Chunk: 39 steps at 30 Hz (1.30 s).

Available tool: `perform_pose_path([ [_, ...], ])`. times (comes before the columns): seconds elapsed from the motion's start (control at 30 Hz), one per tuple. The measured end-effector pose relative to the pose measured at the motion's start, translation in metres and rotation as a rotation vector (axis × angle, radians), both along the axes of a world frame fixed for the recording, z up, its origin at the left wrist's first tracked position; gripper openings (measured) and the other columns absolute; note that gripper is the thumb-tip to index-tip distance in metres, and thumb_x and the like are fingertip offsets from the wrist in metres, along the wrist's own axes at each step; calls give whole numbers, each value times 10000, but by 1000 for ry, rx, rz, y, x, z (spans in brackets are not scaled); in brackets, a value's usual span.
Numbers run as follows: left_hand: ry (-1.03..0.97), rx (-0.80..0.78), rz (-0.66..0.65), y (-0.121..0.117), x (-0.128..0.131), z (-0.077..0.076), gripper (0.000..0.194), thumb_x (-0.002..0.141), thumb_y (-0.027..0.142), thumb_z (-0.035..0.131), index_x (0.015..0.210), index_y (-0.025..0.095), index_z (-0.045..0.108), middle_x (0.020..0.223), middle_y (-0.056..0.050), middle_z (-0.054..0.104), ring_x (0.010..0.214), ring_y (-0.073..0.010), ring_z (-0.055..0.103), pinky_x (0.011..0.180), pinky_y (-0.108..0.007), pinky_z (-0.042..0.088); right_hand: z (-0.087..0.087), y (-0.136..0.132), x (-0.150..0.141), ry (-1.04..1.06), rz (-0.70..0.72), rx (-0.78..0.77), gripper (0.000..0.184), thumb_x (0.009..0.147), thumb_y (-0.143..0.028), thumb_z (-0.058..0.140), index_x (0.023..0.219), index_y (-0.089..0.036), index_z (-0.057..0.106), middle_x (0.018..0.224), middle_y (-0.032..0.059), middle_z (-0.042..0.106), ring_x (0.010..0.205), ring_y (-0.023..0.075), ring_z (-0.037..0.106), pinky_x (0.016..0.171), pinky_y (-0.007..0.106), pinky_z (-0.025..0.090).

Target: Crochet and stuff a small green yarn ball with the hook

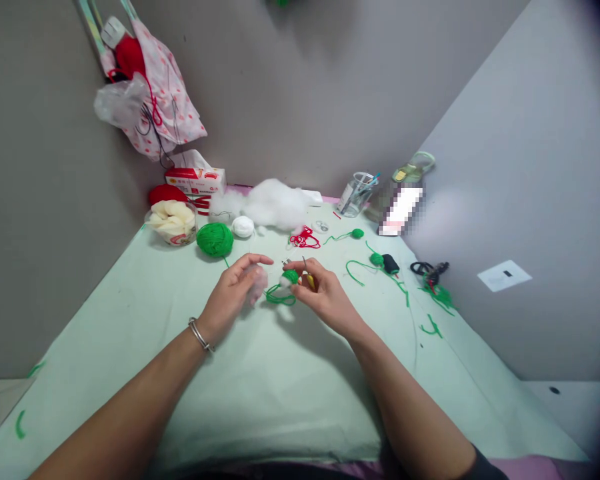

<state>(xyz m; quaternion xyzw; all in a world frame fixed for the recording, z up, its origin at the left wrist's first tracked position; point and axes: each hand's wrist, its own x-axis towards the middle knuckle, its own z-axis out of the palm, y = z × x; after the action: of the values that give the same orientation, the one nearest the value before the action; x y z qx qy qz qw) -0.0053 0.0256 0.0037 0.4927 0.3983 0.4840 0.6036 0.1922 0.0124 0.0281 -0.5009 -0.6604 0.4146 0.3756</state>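
Slightly blurred, my left hand (pixel 233 290) curls its fingers round a tuft of white stuffing (pixel 258 283). A small green crocheted piece (pixel 291 275) is pinched in my right hand (pixel 325 293), with white stuffing showing at its lower side. The same hand also keeps a crochet hook with a yellow handle (pixel 311 281) between its fingers. Below the piece hangs or lies a loop of green yarn (pixel 280 300). The two hands are apart, above the middle of the table.
Behind my hands are a large heap of stuffing (pixel 277 205), a green yarn ball (pixel 215 240), a white yarn ball (pixel 243 227) and tangled red yarn (pixel 305 238). A plastic cup of tools (pixel 356 195) and a phone (pixel 401 209) stand back right. Small green crocheted pieces (pixel 377 259) lie right.
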Motion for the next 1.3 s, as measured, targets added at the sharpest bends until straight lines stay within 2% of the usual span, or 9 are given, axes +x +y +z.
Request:
perform_pose_path([
  [0.1, 20, -26, -93, -3, 3, 1, 277, 933, 463, 650, 1065, 221, 662, 570, 74, 442, 481, -90, 359, 462, -202, 255, 3, -2, -4, 45, 1, -36, 252, 820, -229, 630, 1058, -211, 712, 867, -27, 413, 664, 112, 411, 633, 286, 371],
  [0.33, 64, -50, -162, -6, 6, 4, 380, 885, 467, 716, 1191, 254, 643, 671, 48, 518, 521, -91, 420, 483, -201, 288, -9, 1, -11, 326, -28, -184, 346, 809, -360, 719, 1101, -222, 596, 976, -18, 575, 576, 70, 381, 489, 243, 291],
  [0.57, 90, -30, -55, -6, 9, 5, 339, 790, 414, 812, 1043, 221, 697, 649, 41, 558, 519, -99, 437, 489, -211, 308, -12, 1, -15, 320, -26, -249, 346, 896, -526, 644, 1016, -206, 591, 717, -65, 499, 473, 64, 317, 447, 235, 262],
  [0.67, 86, -9, 61, -2, 4, 4, 299, 781, 376, 817, 1005, 218, 699, 650, 47, 555, 521, -96, 421, 487, -210, 300, -9, 1, -10, 28, 56, -130, 352, 1013, -521, 448, 995, -211, 614, 830, -4, 626, 533, 93, 423, 508, 251, 352],
  [0.83, 46, -19, 148, 5, -6, 2, 293, 818, 378, 770, 1058, 240, 674, 655, 63, 503, 490, -81, 373, 452, -202, 272, -17, 10, 14, -490, -135, 70, 292, 1018, -350, 470, 806, -218, 621, 796, 52, 634, 716, 196, 565, 684, 329, 405],
  [0.97, 51, -28, 62, 1, -3, 5, 279, 805, 371, 778, 1025, 222, 692, 643, 57, 508, 490, -84, 388, 458, -205, 282, -19, 11, 17, -474, -188, 162, 161, 977, -331, 561, 921, -226, 669, 1029, 120, 685, 1011, 288, 609, 864, 418, 445],
  [1.07, 77, -14, -7, -5, 5, 8, 294, 806, 380, 781, 1037, 216, 700, 673, 43, 552, 525, -100, 446, 500, -214, 337, -12, 4, 3, -103, -80, 92, 235, 977, -392, 576, 1147, -247, 649, 1219, 106, 679, 1139, 260, 619, 950, 412, 487],
  [1.2, 109, 33, -4, -8, 9, 7, 295, 804, 368, 787, 1048, 228, 695, 703, 36, 582, 608, -127, 501, 591, -229, 400, -7, -5, -16, 250, 207, -233, 469, 880, -481, 704, 1275, -260, 581, 1045, 43, 704, 813, 176, 662, 695, 309, 528],
  [1.3, 130, 52, 57, -5, 6, 4, 260, 835, 350, 764, 1053, 245, 669, 656, 64, 497, 580, -111, 431, 567, -215, 347, -11, -4, -17, 126, 248, -280, 270, 913, -471, 647, 972, -208, 669, 666, -37, 599, 522, 112, 464, 511, 261, 362],
])
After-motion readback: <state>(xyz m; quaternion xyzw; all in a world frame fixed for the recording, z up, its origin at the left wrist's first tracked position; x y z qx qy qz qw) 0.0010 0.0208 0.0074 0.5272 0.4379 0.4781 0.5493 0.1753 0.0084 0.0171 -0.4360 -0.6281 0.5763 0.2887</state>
